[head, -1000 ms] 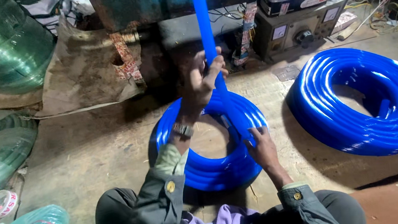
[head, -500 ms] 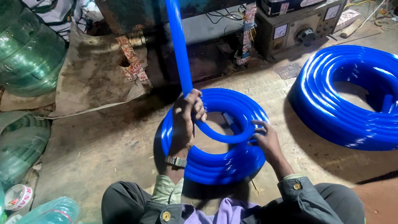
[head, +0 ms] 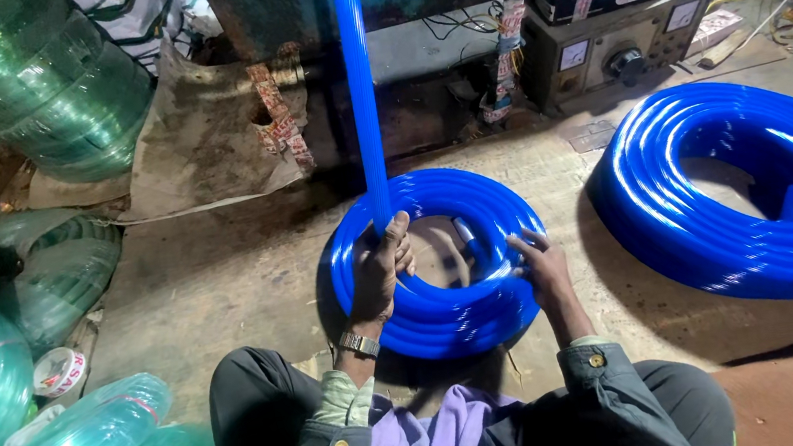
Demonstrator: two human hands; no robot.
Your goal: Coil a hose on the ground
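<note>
The left hand has slid down, clenched round the upright blue hose; right hand presses flat on the coil.

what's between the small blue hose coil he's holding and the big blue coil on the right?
Head view: only bare concrete floor separates the small coil from the big coil, crossed by shadow; the right hand rests on the small coil's near side.

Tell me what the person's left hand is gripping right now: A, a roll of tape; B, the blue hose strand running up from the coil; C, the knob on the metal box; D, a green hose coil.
B: the left hand is closed around the blue hose strand rising straight up from the small blue coil, while the right hand rests on that coil's rim.
</note>
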